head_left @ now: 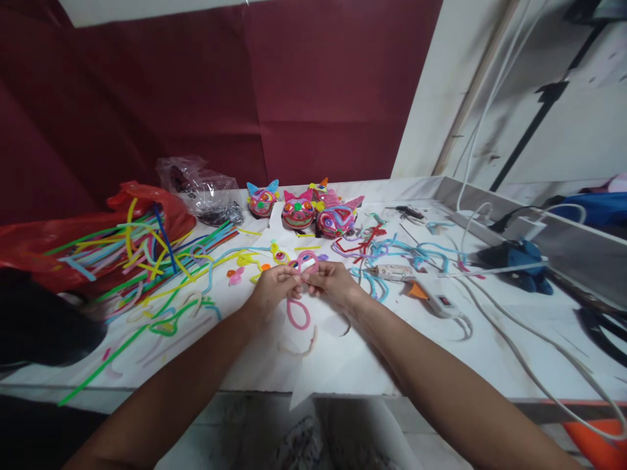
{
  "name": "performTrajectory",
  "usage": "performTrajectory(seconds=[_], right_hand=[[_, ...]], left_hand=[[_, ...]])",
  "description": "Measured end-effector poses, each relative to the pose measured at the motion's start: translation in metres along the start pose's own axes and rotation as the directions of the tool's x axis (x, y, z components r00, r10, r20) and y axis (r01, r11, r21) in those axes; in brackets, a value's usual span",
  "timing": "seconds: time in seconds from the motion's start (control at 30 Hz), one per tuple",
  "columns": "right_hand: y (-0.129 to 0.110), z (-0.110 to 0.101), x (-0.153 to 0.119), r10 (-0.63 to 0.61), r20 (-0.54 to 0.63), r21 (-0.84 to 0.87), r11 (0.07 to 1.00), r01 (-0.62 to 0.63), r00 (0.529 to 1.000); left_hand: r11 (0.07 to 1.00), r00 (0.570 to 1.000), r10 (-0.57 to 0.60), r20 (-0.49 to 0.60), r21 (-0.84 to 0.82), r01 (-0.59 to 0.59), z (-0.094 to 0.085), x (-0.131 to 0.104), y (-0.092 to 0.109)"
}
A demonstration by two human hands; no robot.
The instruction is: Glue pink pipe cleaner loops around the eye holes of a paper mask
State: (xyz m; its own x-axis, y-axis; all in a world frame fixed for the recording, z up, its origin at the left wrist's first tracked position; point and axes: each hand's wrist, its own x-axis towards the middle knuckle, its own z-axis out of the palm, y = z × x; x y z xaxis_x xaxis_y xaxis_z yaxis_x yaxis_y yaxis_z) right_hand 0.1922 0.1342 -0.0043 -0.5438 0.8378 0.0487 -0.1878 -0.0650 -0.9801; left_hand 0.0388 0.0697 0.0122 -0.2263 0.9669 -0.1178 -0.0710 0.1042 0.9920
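Note:
Both hands meet over the middle of the white table, pinching a pink pipe cleaner [298, 324] bent into loops. One loop stands above the fingers and another hangs below them. My left hand [277, 287] is closed on it from the left, fingertips touching those of my right hand [330, 282], which pinches it from the other side. The exact crossing point is hidden by the fingers. Just beyond the hands lie a yellow pipe-cleaner piece with an eye [280, 256] and small orange and pink pompoms [236, 275].
Several colourful animal heads [300, 210] stand at the back. Pipe cleaners [147, 245] spill from a red bag [29, 251] on the left. On the right lie a glue gun [394, 273], blue pipe cleaners [426, 251], a white switch box [443, 303] and trailing cables [514, 343].

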Motion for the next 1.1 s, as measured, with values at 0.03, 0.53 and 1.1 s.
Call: performTrajectory(seconds=[0.03,0.53,1.1], right_hand=[[0.0,0.0,0.0,0.013,-0.01,0.017,1.0,-0.013,1.0],[-0.004,0.005,-0.005,0.092,-0.029,0.122,0.989,-0.088,0.995],[-0.005,-0.003,-0.003,0.17,0.045,0.078,0.982,-0.173,0.984]], left_hand=[[1.0,1.0,-0.001,0.001,0.0,0.001,0.0,0.0,0.0],[0.996,0.999,-0.031,0.029,-0.08,0.034,-0.003,-0.002,0.0],[0.988,0.987,-0.154,0.038,0.003,0.154,0.0,-0.005,0.015]])
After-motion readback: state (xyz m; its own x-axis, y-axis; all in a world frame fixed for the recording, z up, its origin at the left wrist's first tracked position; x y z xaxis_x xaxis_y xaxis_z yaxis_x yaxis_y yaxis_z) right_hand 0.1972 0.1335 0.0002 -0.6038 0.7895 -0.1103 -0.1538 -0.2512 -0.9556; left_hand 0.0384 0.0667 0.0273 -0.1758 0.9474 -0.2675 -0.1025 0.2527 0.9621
